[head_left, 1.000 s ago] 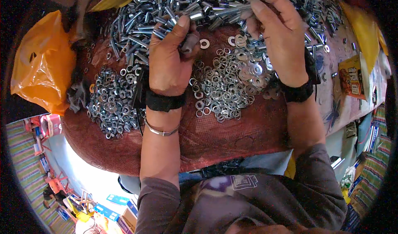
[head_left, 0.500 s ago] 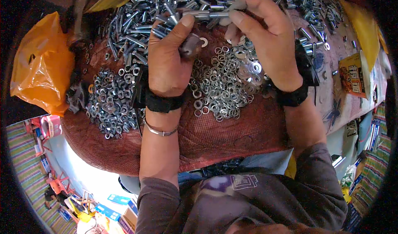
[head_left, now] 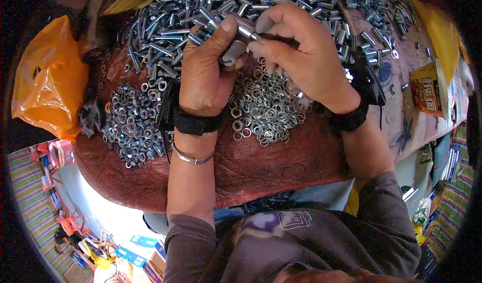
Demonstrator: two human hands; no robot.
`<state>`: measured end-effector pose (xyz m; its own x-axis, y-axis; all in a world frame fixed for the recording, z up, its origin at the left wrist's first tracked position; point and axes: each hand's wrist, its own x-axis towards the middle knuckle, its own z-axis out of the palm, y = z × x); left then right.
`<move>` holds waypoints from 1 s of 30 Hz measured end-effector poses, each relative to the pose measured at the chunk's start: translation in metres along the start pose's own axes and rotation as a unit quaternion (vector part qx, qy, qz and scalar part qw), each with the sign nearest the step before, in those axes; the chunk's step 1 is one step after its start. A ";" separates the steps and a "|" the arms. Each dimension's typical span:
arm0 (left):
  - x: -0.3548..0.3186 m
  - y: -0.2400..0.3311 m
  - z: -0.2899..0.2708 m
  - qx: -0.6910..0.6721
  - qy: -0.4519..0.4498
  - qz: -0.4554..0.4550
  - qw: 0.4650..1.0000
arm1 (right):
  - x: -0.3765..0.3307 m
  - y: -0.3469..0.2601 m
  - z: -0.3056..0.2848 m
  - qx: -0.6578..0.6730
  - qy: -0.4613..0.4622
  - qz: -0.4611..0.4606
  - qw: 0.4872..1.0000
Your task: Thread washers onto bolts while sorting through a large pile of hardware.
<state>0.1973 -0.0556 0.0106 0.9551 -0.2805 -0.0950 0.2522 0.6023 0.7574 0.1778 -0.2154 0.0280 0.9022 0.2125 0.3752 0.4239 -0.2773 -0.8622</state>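
My left hand (head_left: 207, 80) is closed around several shiny metal expansion bolts, their ends poking out past the thumb. One expansion bolt (head_left: 247, 31) points right and slightly down from between the left thumb and fingers. At its outer end, my right hand (head_left: 314, 59) pinches with thumb and forefinger; whether a small part sits between those fingertips is hidden. Worn grey fingertip covers show on both hands. Below and between the hands lies a pile of ring washers (head_left: 268, 115). A heap of hex nuts (head_left: 133, 122) is left of my left wrist.
A large heap of metal bolts and sleeves (head_left: 160, 47) spreads across the table's far side. The red mesh cover (head_left: 281, 172) bears everything. An orange plastic bag (head_left: 47, 82) stands at the left, and an orange-and-brown packet (head_left: 427, 90) at the right.
The expansion bolt between my hands has tipped from level to slanting down rightward. My right hand has come lower and closer to the left, staying at the bolt's end.
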 end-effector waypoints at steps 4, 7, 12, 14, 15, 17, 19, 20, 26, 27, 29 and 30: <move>-0.003 -0.001 0.010 0.019 0.030 -0.014 0.999 | 0.002 0.006 0.010 -0.046 0.037 -0.040 0.997; -0.001 -0.001 0.009 0.023 0.039 -0.016 0.999 | 0.004 0.006 0.009 -0.116 0.082 -0.102 0.984; 0.001 -0.004 0.005 0.005 0.007 -0.018 1.000 | 0.006 0.007 0.005 -0.152 0.072 -0.077 0.983; 0.002 -0.007 0.003 0.021 -0.006 0.004 1.000 | 0.008 0.003 -0.006 -0.036 0.113 -0.026 0.993; 0.002 -0.002 0.000 -0.019 -0.015 -0.018 1.000 | 0.009 0.001 -0.016 -0.002 0.138 0.054 0.989; 0.001 0.009 -0.006 -0.033 -0.024 -0.056 0.998 | 0.013 -0.006 -0.033 0.020 0.148 0.066 0.987; 0.001 0.002 0.002 -0.030 0.044 -0.006 0.999 | 0.013 -0.005 -0.041 0.018 0.147 0.088 0.985; 0.002 0.002 0.004 -0.030 0.043 -0.008 0.999 | 0.012 -0.005 -0.041 0.017 0.148 0.089 0.985; 0.010 0.003 -0.014 -0.139 0.006 -0.039 0.990 | 0.009 0.030 -0.022 -0.214 0.166 -0.121 0.955; 0.010 0.002 -0.015 -0.132 0.008 -0.021 0.991 | 0.006 0.030 -0.024 -0.236 0.097 -0.084 0.963; 0.010 0.002 -0.014 -0.126 0.011 -0.004 0.992 | 0.003 0.022 -0.020 -0.217 0.016 0.013 0.976; 0.010 0.002 -0.015 -0.130 0.002 0.000 0.992 | 0.002 0.021 -0.019 -0.216 0.015 0.013 0.976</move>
<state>0.2096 -0.0463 0.0016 0.9555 -0.2779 -0.0986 0.2837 0.7747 0.5651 0.1898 -0.2388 0.0173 0.9126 0.1747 0.3697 0.3885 -0.6524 -0.6508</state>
